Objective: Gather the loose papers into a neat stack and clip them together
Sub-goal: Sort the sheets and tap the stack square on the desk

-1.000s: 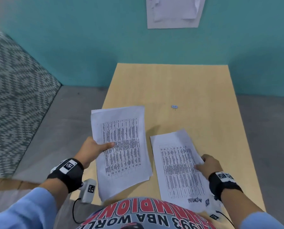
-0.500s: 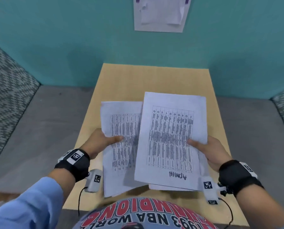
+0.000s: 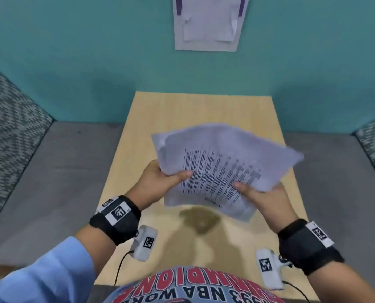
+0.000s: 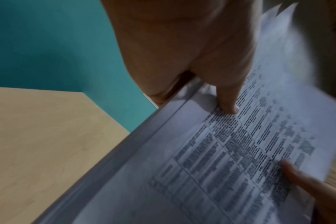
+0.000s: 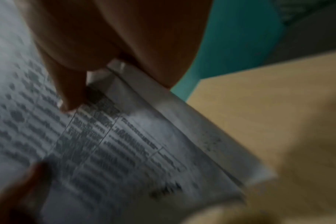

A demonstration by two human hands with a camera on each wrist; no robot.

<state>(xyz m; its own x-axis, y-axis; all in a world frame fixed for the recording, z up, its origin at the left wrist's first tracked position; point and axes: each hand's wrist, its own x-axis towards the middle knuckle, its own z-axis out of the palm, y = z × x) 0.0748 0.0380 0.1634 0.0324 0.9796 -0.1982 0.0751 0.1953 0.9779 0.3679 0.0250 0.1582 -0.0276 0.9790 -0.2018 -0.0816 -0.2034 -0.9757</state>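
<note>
Several white printed papers point(image 3: 221, 162) hang together in the air above the wooden table point(image 3: 188, 110), tilted and blurred. My left hand point(image 3: 160, 182) pinches their left edge, thumb on top of the print. My right hand point(image 3: 260, 193) pinches the lower right edge, thumb on top too. In the left wrist view the left thumb point(image 4: 226, 97) presses on the papers point(image 4: 230, 159), whose edges lie unevenly. The right wrist view shows the right thumb point(image 5: 71, 94) on the same papers point(image 5: 109, 144). The small clip is hidden behind the sheets.
A teal wall point(image 3: 94, 51) rises behind the table, with a sheet point(image 3: 208, 22) taped on it. Grey floor point(image 3: 51, 171) lies on both sides, and patterned panels point(image 3: 7, 119) stand at the far left and right.
The two piles, apart on the table a second ago, are now one bundle. Both hands have lifted it off the table and swung it clockwise.
</note>
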